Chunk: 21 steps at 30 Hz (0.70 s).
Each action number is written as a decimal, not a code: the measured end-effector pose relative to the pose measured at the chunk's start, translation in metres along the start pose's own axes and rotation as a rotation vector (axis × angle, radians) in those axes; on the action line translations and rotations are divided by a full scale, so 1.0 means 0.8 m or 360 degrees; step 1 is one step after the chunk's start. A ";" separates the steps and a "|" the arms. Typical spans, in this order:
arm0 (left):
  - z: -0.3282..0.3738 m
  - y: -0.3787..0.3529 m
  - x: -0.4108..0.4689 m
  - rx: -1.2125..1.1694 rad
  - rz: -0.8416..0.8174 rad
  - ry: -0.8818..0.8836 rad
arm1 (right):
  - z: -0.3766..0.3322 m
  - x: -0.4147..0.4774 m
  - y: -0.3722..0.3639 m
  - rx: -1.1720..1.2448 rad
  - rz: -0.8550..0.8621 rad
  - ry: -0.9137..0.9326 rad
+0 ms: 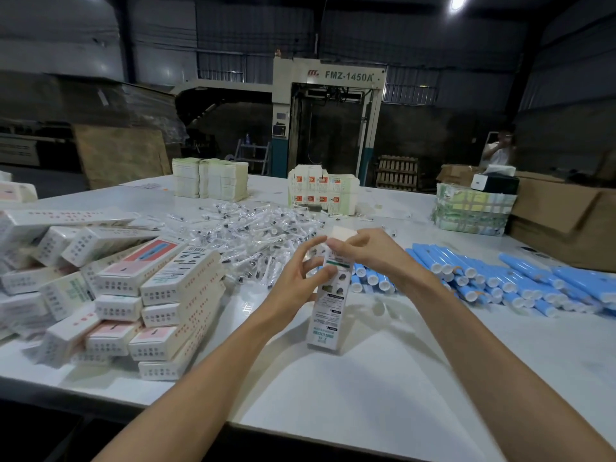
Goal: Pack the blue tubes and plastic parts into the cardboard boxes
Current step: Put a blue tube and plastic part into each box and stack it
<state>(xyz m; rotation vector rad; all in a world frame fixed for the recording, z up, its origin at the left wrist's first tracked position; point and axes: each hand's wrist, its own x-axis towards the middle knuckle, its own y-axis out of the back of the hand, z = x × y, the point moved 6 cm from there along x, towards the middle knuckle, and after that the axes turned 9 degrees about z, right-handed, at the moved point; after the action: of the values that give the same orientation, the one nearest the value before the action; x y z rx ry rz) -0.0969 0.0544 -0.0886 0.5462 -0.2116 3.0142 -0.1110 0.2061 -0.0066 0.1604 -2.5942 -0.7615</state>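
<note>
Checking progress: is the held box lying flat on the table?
No, the box stands upright, gripped by the left hand and right hand.

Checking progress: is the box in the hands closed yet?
Open: the box has its top flap raised, left hand and right hand gripping its upper end.

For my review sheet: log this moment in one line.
box: upright, top open | left hand: grips box | right hand: pinches box top | blue tubes: right | plastic parts: behind
</note>
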 end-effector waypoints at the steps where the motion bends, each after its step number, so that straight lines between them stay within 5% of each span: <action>1: 0.000 0.002 0.000 -0.0001 0.0029 0.0002 | 0.004 -0.005 0.003 0.0057 0.0072 0.0018; 8: 0.001 -0.003 -0.001 -0.0033 -0.0021 -0.0076 | 0.038 -0.029 0.029 0.0296 0.0736 0.0099; 21: 0.002 -0.009 0.001 -0.0039 -0.0136 -0.0084 | 0.054 -0.054 -0.010 0.0690 0.0344 0.0244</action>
<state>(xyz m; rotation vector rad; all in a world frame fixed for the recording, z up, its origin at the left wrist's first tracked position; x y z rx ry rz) -0.0960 0.0615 -0.0858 0.6170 -0.2221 2.9129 -0.0911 0.2304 -0.0593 0.0607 -2.5383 -0.1009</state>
